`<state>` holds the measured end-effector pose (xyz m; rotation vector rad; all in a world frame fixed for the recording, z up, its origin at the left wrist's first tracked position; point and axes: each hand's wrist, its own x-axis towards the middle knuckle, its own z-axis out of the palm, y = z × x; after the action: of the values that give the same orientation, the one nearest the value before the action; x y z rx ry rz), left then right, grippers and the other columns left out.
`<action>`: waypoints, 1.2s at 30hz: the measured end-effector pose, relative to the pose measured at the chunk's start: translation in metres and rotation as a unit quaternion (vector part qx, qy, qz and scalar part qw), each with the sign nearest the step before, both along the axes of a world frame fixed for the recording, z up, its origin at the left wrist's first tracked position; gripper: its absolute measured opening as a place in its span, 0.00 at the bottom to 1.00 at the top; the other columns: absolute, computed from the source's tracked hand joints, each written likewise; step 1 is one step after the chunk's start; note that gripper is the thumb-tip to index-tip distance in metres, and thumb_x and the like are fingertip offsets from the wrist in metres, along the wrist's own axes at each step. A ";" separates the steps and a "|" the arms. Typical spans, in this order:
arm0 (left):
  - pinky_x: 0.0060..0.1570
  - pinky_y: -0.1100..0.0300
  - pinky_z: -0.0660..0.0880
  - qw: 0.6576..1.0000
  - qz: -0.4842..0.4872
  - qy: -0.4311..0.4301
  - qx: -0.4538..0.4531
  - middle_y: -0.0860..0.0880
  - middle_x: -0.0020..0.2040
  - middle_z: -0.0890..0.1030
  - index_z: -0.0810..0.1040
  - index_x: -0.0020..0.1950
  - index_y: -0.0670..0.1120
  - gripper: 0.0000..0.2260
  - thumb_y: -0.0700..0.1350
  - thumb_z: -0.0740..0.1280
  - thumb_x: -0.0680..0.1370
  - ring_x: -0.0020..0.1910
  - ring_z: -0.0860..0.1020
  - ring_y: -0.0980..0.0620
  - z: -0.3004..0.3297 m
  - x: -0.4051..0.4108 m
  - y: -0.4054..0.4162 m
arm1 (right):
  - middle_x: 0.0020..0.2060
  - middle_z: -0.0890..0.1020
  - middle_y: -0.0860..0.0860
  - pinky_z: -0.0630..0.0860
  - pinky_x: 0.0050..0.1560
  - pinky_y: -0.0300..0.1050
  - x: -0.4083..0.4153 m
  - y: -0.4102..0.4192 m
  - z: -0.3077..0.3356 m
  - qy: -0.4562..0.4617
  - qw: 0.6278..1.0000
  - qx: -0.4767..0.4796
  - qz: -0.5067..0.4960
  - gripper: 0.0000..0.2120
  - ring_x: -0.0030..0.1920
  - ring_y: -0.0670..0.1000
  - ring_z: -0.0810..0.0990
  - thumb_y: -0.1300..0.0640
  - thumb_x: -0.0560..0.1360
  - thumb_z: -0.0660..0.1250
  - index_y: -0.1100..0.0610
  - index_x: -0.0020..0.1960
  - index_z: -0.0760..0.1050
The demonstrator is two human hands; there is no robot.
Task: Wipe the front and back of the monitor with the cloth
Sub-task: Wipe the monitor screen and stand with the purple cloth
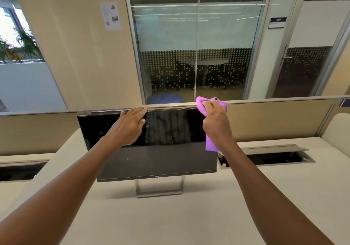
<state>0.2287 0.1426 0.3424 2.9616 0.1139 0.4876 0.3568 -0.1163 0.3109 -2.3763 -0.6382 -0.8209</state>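
The white desk (189, 216) lies bare at the bottom of the frame. At centre, the left hand (130, 126) rests with straight fingers on the monitor (151, 159) top edge. The right hand (216, 121) grips the purple cloth (211, 142) at the monitor's upper-right corner.

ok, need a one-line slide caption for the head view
Left hand steadies the monitor by its top edge while the right hand holds a purple cloth at its upper right corner.
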 end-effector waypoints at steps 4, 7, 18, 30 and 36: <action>0.75 0.47 0.50 0.999 0.050 -0.006 -0.003 0.42 0.78 0.57 0.55 0.78 0.41 0.24 0.49 0.52 0.83 0.77 0.54 0.45 0.004 -0.017 0.046 | 0.60 0.74 0.53 0.75 0.42 0.52 -0.004 -0.001 0.005 0.026 0.999 -0.018 -0.015 0.27 0.55 0.61 0.70 0.72 0.66 0.58 0.57 0.63 0.72; 0.74 0.45 0.49 0.993 0.116 -0.029 -0.006 0.41 0.78 0.57 0.56 0.77 0.39 0.24 0.49 0.52 0.83 0.77 0.53 0.43 0.004 -0.038 0.093 | 0.60 0.74 0.54 0.76 0.44 0.52 -0.009 0.002 0.008 0.037 0.999 -0.018 -0.028 0.26 0.55 0.62 0.71 0.73 0.67 0.58 0.57 0.62 0.72; 0.50 0.47 0.67 0.992 0.086 -0.082 -0.048 0.38 0.47 0.76 0.70 0.44 0.40 0.08 0.41 0.56 0.81 0.50 0.73 0.39 -0.009 -0.059 0.141 | 0.35 0.76 0.59 0.75 0.42 0.54 -0.082 0.096 0.037 0.039 0.999 0.005 -0.004 0.15 0.44 0.60 0.72 0.75 0.58 0.54 0.58 0.36 0.70; 0.68 0.45 0.61 0.997 0.059 -0.027 -0.041 0.37 0.68 0.71 0.68 0.70 0.34 0.18 0.41 0.56 0.82 0.70 0.66 0.39 -0.011 -0.067 0.153 | 0.49 0.79 0.54 0.66 0.44 0.45 -0.129 0.226 0.039 -0.005 0.986 -0.150 0.069 0.19 0.52 0.56 0.72 0.69 0.72 0.53 0.56 0.54 0.78; 0.67 0.43 0.62 0.997 0.064 -0.012 -0.031 0.38 0.68 0.71 0.66 0.71 0.34 0.19 0.42 0.55 0.82 0.69 0.66 0.39 -0.014 -0.065 0.158 | 0.59 0.74 0.59 0.74 0.54 0.51 -0.090 0.130 0.035 0.105 0.993 -0.060 -0.017 0.18 0.53 0.57 0.73 0.64 0.77 0.56 0.54 0.62 0.77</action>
<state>0.1638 0.3005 0.3289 2.8990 0.3130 0.5258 0.2663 0.0137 0.3463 -2.5439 -0.5770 -0.5494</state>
